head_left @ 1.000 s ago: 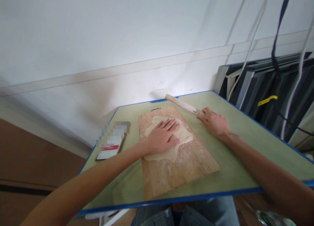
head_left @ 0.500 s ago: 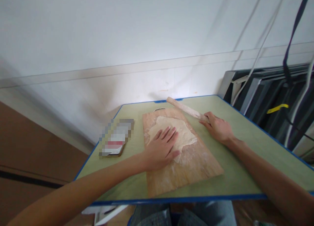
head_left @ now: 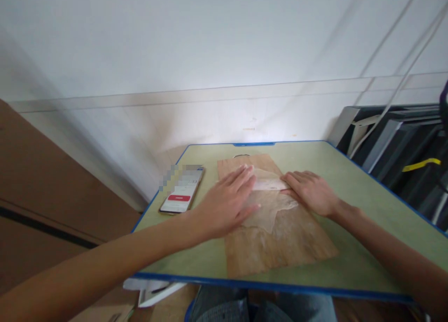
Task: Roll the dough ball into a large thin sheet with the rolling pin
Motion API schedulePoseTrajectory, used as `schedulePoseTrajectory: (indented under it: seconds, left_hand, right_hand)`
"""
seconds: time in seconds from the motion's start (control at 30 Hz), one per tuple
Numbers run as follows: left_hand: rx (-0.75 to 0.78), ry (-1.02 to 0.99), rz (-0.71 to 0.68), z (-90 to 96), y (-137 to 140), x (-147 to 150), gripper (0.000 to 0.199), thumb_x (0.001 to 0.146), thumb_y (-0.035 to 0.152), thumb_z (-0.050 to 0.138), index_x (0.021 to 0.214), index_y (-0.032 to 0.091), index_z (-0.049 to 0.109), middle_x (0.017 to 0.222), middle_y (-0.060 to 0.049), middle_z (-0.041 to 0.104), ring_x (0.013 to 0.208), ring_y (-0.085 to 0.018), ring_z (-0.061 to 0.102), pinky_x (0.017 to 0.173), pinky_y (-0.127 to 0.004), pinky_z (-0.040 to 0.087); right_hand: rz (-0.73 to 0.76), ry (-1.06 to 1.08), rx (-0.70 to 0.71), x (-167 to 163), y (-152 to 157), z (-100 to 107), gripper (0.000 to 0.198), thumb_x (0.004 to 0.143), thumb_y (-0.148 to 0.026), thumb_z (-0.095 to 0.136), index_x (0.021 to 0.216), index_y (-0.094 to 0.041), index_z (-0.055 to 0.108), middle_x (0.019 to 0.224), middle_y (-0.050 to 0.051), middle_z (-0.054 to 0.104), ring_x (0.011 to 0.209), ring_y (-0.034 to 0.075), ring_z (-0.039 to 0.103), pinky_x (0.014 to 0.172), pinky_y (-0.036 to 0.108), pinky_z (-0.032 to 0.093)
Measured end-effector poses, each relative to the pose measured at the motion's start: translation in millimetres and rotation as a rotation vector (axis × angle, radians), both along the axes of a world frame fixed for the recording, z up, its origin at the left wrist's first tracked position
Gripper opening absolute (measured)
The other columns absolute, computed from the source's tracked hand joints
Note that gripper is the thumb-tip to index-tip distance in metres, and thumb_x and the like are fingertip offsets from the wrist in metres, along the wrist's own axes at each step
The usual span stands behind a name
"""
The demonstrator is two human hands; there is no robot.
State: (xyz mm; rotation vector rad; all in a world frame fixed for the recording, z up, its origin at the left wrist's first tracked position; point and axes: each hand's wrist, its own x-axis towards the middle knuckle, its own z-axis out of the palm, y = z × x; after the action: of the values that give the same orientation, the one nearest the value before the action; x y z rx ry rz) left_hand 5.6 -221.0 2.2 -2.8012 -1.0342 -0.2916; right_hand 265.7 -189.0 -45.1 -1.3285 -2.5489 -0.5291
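A pale, flour-dusted rolling pin (head_left: 269,185) lies crosswise on a thin, uneven sheet of dough (head_left: 262,211). Under the dough is a wooden board (head_left: 280,247) with flour smeared over it. My left hand (head_left: 233,196) rests over the pin's left end, fingers stretched out flat and thumb apart, hiding that end. At the other end, my right hand (head_left: 311,191) is closed over the pin near the board's right edge. The dough's left part is covered by my left hand.
The board sits on a green table (head_left: 350,238) with a blue edge. Left of the board lies a phone (head_left: 184,191) with a lit screen. A white wall (head_left: 224,116) stands behind the table; dark panels (head_left: 395,144) and a cable are at the right.
My right hand has brought the rolling pin from beside the board onto the dough. My left hand has shifted from the dough onto the pin's left end. The view has turned slightly left.
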Motion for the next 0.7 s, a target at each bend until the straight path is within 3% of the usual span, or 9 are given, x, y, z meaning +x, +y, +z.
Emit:
schedulePoseTrajectory:
  seconds: [0.1, 0.27, 0.47, 0.7]
  left_hand:
    - [0.107, 0.04, 0.137, -11.1, 25, -2, 0.06, 0.092, 0.046, 0.032, 0.134, 0.003, 0.036, 0.145, -0.019, 0.031, 0.137, -0.028, 0.022, 0.112, -0.042, 0.021]
    - [-0.031, 0.051, 0.272, -31.7, 47, -1, 0.057, 0.093, 0.044, 0.03, 0.131, 0.003, 0.04, 0.132, -0.019, 0.049, 0.124, -0.025, 0.046, 0.103, -0.035, 0.035]
    - [-0.05, -0.009, 0.311, -33.3, 62, 0, 0.056, 0.094, 0.047, 0.024, 0.129, 0.008, 0.044, 0.129, -0.014, 0.054, 0.119, -0.023, 0.05, 0.099, -0.035, 0.038]
    - [-0.138, 0.017, 0.364, -29.3, 76, -1, 0.059, 0.092, 0.055, 0.022, 0.126, 0.013, 0.044, 0.128, -0.013, 0.054, 0.112, -0.026, 0.054, 0.09, -0.038, 0.044]
  right_hand:
    - [0.028, -0.026, 0.033, -5, 6, -1, 0.034, 0.092, -0.04, 0.034, 0.093, -0.017, 0.058, 0.091, 0.011, 0.064, 0.083, 0.023, 0.06, 0.075, 0.036, 0.043]
    - [0.043, 0.105, 0.068, -8, 18, -11, 0.04, 0.095, -0.035, 0.029, 0.118, -0.014, 0.054, 0.123, 0.014, 0.058, 0.112, 0.023, 0.053, 0.098, 0.044, 0.036]
    - [0.019, 0.143, -0.018, -12, 36, -14, 0.049, 0.095, -0.038, 0.025, 0.124, -0.011, 0.052, 0.135, 0.014, 0.049, 0.126, 0.023, 0.043, 0.104, 0.046, 0.034]
    - [-0.052, 0.107, -0.186, -19, 52, 0, 0.054, 0.094, -0.042, 0.023, 0.131, -0.011, 0.048, 0.136, 0.012, 0.047, 0.124, 0.023, 0.046, 0.103, 0.042, 0.036]
